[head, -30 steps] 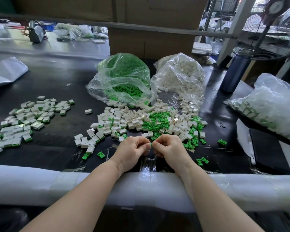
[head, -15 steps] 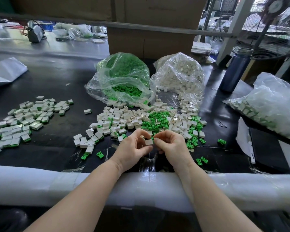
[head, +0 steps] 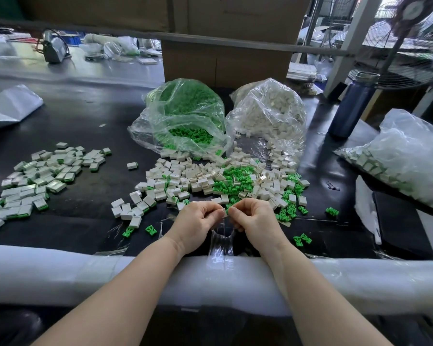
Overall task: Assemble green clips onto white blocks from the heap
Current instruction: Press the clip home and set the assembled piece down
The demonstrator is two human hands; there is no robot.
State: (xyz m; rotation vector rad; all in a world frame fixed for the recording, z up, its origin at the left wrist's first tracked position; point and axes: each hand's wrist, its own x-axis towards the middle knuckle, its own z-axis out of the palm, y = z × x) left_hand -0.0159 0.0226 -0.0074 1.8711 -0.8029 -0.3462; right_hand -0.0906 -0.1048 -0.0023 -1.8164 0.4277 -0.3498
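Hands met knuckle to knuckle at the near edge of the black counter point(head: 85, 126), just beyond its white foam-wrapped rim point(head: 60, 273). Left hand point(head: 196, 224) curled, thumb and fingertips pinched on a small white piece point(head: 225, 214) between the two; right hand point(head: 254, 221) curled likewise, fingertips closed on the same piece. Cannot tell whether a green clip sat in the pinch.

Directly beyond the hands: loose heap of small white plastic blocks point(head: 200, 181) mixed with bright green plastic clips point(head: 231, 187), touching the fingertips' far side. Farther beyond: clear plastic bag of green clips point(head: 183, 116), slumped open, and beside it a clear bag of white blocks point(head: 270, 113). Well to the left of the left hand: spread of white blocks with green edges point(head: 35, 181). Few stray green clips point(head: 150, 229) near the left wrist, more near the right. Far right of the right hand: dark blue metal bottle point(head: 351, 106) upright, and another clear bag of pale blocks point(head: 405, 156).
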